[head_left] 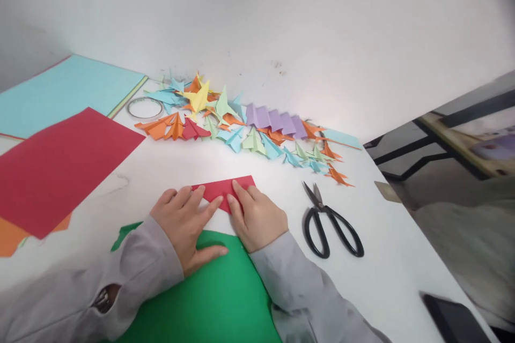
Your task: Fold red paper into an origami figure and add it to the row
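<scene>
A small red piece of folded paper (219, 188) lies on the white table in front of me, roughly a triangle in outline. My left hand (187, 220) is open, its fingertips resting on the left part of the paper and its thumb stretched out to the side. At the paper's right end, my right hand (259, 214) is closed on it, with thumb and forefinger pressed against the red surface. Some of the paper is hidden under my fingers. Green material (209, 295) shows below, between my grey sleeves.
Black-handled scissors (322, 220) lie partly spread to the right. Folded paper shapes (253, 139) in several colours line the wall side, near a tape roll (145, 109). Red sheet (68, 166) and light blue sheets (72, 94) lie left; a dark phone-like object (454, 319) lies bottom right.
</scene>
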Action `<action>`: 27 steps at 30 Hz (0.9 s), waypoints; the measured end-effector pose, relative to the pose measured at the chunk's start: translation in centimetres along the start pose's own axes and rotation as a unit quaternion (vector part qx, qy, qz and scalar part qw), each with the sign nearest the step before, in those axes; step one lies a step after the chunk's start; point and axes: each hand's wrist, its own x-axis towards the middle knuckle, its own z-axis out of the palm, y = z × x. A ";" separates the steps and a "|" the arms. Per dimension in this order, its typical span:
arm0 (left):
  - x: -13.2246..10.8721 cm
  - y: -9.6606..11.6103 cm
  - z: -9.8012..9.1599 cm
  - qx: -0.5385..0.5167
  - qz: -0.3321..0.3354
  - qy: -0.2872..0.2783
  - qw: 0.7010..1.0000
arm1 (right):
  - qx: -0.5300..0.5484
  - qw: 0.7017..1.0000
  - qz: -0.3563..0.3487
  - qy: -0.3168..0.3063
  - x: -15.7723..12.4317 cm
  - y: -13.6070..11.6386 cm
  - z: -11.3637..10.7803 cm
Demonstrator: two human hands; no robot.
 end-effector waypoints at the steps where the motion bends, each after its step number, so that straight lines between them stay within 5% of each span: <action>1: 0.0 0.0 -0.1 0.002 0.003 -0.004 1.000 | 0.003 1.000 0.007 -0.013 0.1 -0.1 -0.2; 16: 0.1 2.5 -1.2 -0.003 -0.005 -0.047 0.999 | 0.043 0.992 0.038 -0.110 0.9 -0.7 -2.2; 27: -0.1 3.6 -0.9 -0.004 -0.036 -0.062 0.997 | 0.028 0.991 -0.054 -0.122 2.3 2.3 -2.1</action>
